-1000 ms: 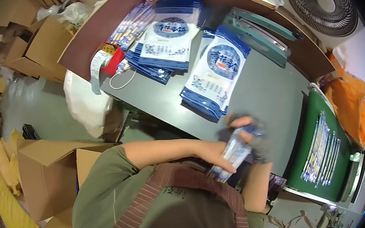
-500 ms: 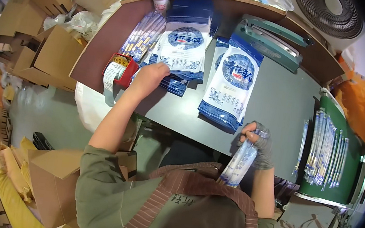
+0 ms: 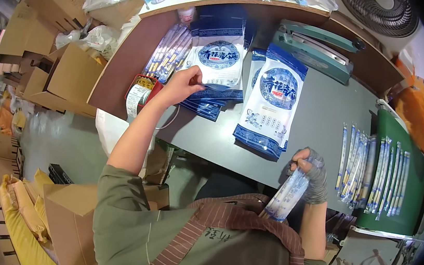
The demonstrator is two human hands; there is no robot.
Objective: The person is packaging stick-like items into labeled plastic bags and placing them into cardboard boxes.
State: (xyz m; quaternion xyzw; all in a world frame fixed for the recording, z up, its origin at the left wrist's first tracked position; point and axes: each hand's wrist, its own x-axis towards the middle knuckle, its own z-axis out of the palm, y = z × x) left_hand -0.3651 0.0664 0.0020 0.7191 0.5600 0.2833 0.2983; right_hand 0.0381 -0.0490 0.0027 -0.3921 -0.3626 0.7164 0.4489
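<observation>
My left hand (image 3: 185, 85) pinches the near edge of the top bag (image 3: 215, 69) on a stack of blue-and-white printed plastic bags, and that edge is bent up a little. Gripped in my right hand (image 3: 312, 176), which wears a grey fingerless glove, is a bundle of wrapped chopsticks (image 3: 286, 197), tilted down over the table's near edge. Between the hands lies a second pile of the same bags (image 3: 273, 103). Several slim chopstick packets (image 3: 360, 162) lie beside and on the green belt (image 3: 411, 186) at the right.
A green bag sealer (image 3: 315, 52) stands at the back of the grey table (image 3: 324, 108). Left of the bags are more wrapped chopsticks (image 3: 172, 49) and a red tape dispenser (image 3: 149, 86). Cardboard boxes (image 3: 74, 77) fill the left side. A black fan (image 3: 380, 13) stands at the far right.
My left hand has lifted the bag's near edge slightly. Chopstick packets beside the belt have spread farther left. My right hand keeps its bundle, and the whole view has shifted a little.
</observation>
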